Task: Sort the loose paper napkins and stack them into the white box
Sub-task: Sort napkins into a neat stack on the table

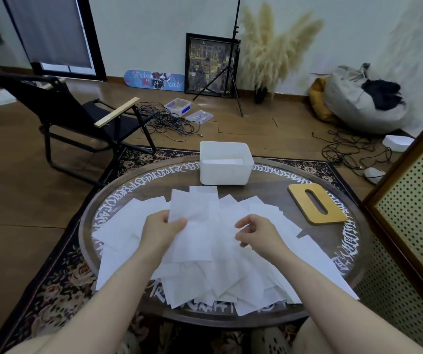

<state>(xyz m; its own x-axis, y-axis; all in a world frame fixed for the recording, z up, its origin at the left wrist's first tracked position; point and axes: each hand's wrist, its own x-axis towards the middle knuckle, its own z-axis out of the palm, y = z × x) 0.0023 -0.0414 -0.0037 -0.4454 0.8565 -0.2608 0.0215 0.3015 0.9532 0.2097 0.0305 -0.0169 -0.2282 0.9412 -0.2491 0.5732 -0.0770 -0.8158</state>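
Brown wood floor (14, 154) fills the room, with a flowery rug (60, 277) under a round worktop (264, 190) that has white writing around its rim. On the floor at the back stand a black chair (77, 108), a grey bean bag (358, 100), tall dry grass (269, 47), a framed picture (209, 63), a tripod (231, 70) and a skateboard deck (154, 80). Black wires (169, 122) and two clear tubs (179, 106) lie near the chair. A cabinet (414, 190) with small holes stands by the right edge of the worktop.

A big messy pile of napkins (231, 264) covers the middle and the near side of the worktop. Some hang over the near edge.

The white box (225, 163) sits at the far edge of the worktop, just past the pile. Some white napkins lie flat inside it.

A yellow lid (316, 203) with a long slot lies flat near the right edge, apart from the box.

The left grip (163, 231) pinches one napkin (192, 203) and holds it up over the pile, thumb on top. The napkin sticks up toward the box.

The right grip (257, 231) hovers over the pile, just beside the left one. Its fingers (243, 226) are curled, but I cannot tell if they pinch a napkin.
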